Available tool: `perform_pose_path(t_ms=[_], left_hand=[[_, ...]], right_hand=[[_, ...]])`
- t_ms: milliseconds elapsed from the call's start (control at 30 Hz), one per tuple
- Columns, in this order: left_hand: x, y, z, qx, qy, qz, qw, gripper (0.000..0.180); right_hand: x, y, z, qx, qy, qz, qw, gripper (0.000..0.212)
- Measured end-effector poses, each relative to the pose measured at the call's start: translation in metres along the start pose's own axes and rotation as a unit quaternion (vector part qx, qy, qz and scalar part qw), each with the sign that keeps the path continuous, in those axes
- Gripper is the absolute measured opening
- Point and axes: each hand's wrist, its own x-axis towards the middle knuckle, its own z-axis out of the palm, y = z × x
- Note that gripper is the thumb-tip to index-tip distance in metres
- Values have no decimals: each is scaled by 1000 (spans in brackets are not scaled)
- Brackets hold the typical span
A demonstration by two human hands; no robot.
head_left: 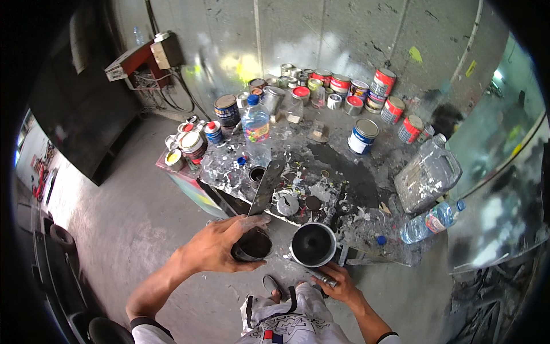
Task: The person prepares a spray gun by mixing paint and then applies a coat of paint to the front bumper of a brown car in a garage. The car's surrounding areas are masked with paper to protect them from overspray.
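My left hand (213,245) is wrapped round a dark-stained cup (255,245) in front of the table's near edge. A flat grey mixing stick (267,188) reaches from the top of that hand out over the table; whether the fingers pinch it, I cannot tell. Just to the right, my right hand (344,286) grips a spray gun (324,278). Its round paint cup (313,245) is open at the top, with dark liquid inside. The two cups are side by side, a small gap apart.
The paint-spattered table (358,178) bears many paint cans (392,110) at its back. A tall water bottle (255,123) stands left of the middle. On the right are a grey-stained jug (427,175) and a lying bottle (429,223). A small dark pot (256,175) stands near the stick.
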Motion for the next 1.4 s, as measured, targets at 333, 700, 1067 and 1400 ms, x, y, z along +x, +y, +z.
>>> perform_pose_path(t_ms=[333, 700, 1067, 1400], left_hand=[[44, -16, -12, 27, -130, 71, 989, 78], [83, -13, -22, 111, -219, 144, 959, 84], [99, -4, -27, 160, -287, 127, 936, 84], [105, 5, -23, 209, -306, 145, 917, 86]], right_hand=[[15, -15, 10, 59, -43, 66, 995, 43], [30, -1, 6, 52, -70, 44, 995, 42], [36, 3, 1, 74, -55, 31, 995, 39], [28, 14, 5, 93, -70, 30, 993, 53]])
